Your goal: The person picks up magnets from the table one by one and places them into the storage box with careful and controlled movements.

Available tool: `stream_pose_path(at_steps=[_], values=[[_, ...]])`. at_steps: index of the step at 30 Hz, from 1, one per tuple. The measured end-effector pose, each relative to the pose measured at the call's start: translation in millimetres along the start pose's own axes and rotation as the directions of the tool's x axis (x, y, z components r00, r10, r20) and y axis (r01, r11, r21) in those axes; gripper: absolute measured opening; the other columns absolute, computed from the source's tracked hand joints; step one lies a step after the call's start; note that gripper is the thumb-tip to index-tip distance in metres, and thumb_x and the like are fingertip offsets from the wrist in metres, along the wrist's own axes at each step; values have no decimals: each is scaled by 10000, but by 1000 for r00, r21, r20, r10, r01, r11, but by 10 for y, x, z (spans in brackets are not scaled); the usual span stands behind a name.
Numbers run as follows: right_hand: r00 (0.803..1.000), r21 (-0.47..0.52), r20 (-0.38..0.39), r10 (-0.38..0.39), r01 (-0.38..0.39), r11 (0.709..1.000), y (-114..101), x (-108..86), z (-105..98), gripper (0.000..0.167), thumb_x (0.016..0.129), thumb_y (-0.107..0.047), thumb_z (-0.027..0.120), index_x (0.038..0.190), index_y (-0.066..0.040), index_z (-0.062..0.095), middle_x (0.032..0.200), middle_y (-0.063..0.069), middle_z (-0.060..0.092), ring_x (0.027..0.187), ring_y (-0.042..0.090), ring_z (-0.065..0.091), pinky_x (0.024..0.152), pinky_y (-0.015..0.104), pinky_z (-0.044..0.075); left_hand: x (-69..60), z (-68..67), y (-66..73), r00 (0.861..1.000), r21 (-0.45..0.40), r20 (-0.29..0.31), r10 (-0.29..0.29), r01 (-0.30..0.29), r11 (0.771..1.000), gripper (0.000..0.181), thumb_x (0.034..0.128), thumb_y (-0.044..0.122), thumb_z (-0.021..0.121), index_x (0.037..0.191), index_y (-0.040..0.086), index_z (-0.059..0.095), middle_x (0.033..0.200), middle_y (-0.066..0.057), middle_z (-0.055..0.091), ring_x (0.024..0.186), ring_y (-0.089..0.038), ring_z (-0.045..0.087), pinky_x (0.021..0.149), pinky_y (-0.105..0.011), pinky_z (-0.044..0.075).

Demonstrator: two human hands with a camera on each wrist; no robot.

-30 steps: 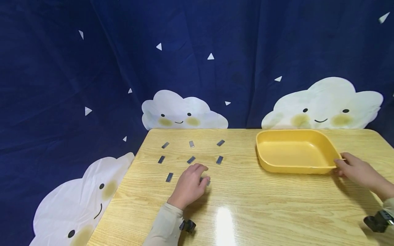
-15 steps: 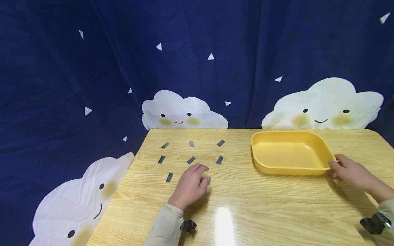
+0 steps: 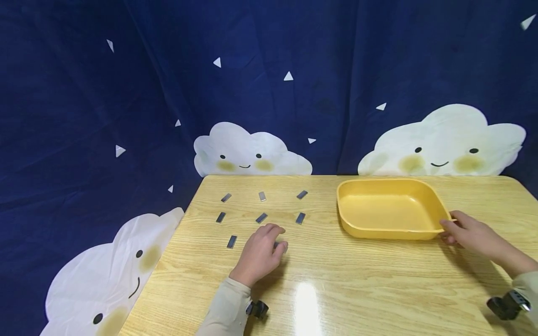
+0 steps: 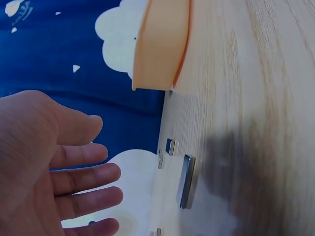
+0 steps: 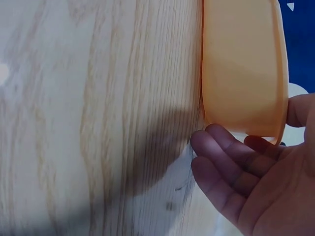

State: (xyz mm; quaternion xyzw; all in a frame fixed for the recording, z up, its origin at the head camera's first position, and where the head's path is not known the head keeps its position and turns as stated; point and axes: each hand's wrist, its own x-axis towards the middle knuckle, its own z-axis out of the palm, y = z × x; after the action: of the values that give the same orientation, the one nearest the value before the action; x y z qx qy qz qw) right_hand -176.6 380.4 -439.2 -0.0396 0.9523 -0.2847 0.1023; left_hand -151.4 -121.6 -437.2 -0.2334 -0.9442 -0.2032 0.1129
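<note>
My right hand (image 3: 472, 235) pinches the near right corner of a yellow plastic basin (image 3: 388, 233), thumb over the rim and fingers beneath it. In the right wrist view the fingers curl under the basin's edge (image 5: 243, 64). My left hand (image 3: 258, 254) hovers over the table with loosely bent fingers and holds nothing. Just beyond its fingertips in the left wrist view, a small flat dark rectangular piece (image 4: 186, 182) with shiny edges lies on the wood. In the head view that piece is mostly hidden behind the left thumb.
Several similar small pieces lie in loose rows beyond the left hand, among them one at the back (image 3: 262, 196) and one at the left (image 3: 231, 241). A dark blue curtain (image 3: 269, 56) with cloud prints hangs behind the wooden table (image 3: 357, 289).
The right hand has slid the yellow basin leftward across the table, closer to the small pieces. The left hand has stayed nearly still.
</note>
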Motion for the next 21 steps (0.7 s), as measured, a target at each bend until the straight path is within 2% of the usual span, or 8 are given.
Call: stream_pose_path(at_steps=[10,21], values=[[998,-14,-20,-61,60,998,-158,-48,97,449,1078,-280,369,1257,124,447,958,156,726,724,-39,592,619,213,461,11,13,11,1000,5,1,-3,3,1000,289,967,247,616,1192,75,673,1198,-58,673,1118,-247,647,914,-408,544],[996,-4,-18,-90,90,996,-252,-66,146,412,1072,-282,396,1208,92,500,956,137,732,724,-3,626,637,220,487,17,-4,19,1000,11,4,1,-1,1000,293,970,254,613,1191,70,674,1196,-61,675,1114,-244,647,915,-405,543]])
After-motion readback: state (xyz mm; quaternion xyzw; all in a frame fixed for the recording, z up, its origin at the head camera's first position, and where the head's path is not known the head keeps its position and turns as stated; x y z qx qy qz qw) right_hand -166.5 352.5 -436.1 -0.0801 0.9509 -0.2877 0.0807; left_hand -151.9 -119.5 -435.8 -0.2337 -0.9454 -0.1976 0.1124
